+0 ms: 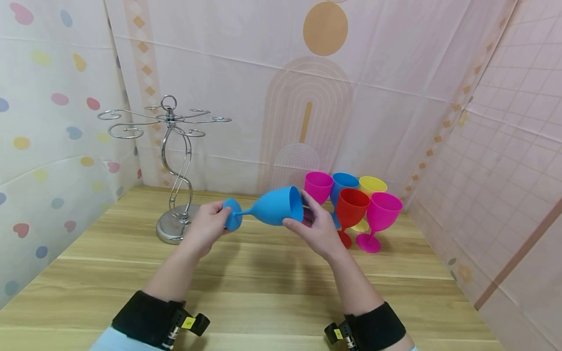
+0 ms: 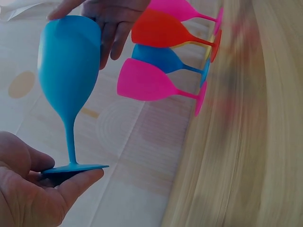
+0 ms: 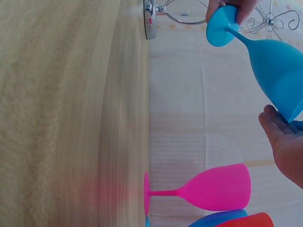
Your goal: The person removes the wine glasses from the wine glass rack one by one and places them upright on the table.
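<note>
A blue goblet (image 1: 274, 205) is held on its side above the table, its mouth toward the right and its foot toward the left. My left hand (image 1: 206, 224) pinches the round foot between thumb and fingers, as the left wrist view also shows. At the rim is my right hand (image 1: 318, 228), with the thumb at the lower edge and fingers by the far side. Behind that hand stand more goblets upright: pink (image 1: 318, 185), blue (image 1: 344, 184), yellow (image 1: 373, 184), red (image 1: 352, 207) and a second pink one (image 1: 384, 212).
On the left of the wooden table (image 1: 272, 302) stands a chrome stem-glass rack (image 1: 173, 226) with several looped arms spread out at its top. Patterned cloth (image 1: 219, 58) hangs behind the table and along both sides.
</note>
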The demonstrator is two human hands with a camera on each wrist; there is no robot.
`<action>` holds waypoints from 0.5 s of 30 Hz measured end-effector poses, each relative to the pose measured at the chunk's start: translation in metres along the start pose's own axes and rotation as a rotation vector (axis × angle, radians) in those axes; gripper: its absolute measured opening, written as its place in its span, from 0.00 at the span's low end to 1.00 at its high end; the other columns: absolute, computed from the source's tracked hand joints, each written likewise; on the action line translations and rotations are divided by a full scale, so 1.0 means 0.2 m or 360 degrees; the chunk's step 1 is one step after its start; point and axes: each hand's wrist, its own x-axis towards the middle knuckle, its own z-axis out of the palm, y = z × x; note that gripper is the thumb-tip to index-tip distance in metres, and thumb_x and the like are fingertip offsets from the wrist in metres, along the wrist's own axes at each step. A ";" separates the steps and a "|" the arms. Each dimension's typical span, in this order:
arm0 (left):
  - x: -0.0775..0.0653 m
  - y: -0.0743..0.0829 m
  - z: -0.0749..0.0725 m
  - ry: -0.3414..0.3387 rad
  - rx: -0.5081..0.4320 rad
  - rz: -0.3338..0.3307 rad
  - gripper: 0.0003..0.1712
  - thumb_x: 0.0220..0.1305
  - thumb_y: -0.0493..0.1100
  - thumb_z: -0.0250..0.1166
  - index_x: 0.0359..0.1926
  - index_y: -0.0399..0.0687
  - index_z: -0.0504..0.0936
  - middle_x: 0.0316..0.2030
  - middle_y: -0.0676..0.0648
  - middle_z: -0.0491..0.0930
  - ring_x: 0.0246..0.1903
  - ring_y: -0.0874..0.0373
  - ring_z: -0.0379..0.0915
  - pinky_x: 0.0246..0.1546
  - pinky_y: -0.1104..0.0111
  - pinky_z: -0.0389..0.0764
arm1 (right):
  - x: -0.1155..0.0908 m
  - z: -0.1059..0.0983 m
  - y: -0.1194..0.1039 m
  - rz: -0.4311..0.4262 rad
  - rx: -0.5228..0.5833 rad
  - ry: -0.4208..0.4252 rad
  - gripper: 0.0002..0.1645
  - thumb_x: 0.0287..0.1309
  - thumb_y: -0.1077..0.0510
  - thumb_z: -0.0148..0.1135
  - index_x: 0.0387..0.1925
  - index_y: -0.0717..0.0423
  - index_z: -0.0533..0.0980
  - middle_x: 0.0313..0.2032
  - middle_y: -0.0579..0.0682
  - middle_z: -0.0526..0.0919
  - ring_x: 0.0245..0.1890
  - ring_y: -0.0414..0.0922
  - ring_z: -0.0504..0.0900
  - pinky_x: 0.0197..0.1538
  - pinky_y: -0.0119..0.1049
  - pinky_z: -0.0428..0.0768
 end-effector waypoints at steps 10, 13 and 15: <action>0.01 -0.03 0.04 -0.0080 0.0044 0.0069 0.11 0.78 0.36 0.48 0.47 0.31 0.73 0.33 0.43 0.70 0.38 0.51 0.72 0.40 0.62 0.83 | 0.00 -0.01 0.00 0.0072 -0.0007 0.0045 0.50 0.59 0.40 0.72 0.77 0.46 0.61 0.63 0.49 0.76 0.61 0.53 0.78 0.54 0.48 0.84; 0.01 -0.03 0.04 -0.0088 0.0060 0.0066 0.11 0.77 0.36 0.48 0.47 0.31 0.74 0.33 0.43 0.69 0.38 0.51 0.71 0.40 0.61 0.82 | 0.00 -0.01 0.00 0.0088 -0.0002 0.0051 0.50 0.58 0.40 0.73 0.77 0.46 0.61 0.63 0.49 0.76 0.60 0.53 0.78 0.54 0.49 0.84; 0.01 -0.03 0.04 -0.0090 0.0071 0.0060 0.13 0.78 0.37 0.48 0.51 0.31 0.74 0.35 0.42 0.71 0.39 0.51 0.72 0.41 0.61 0.83 | 0.00 -0.01 -0.01 0.0096 0.0009 0.0057 0.50 0.58 0.41 0.74 0.76 0.45 0.62 0.63 0.49 0.76 0.60 0.52 0.78 0.53 0.49 0.84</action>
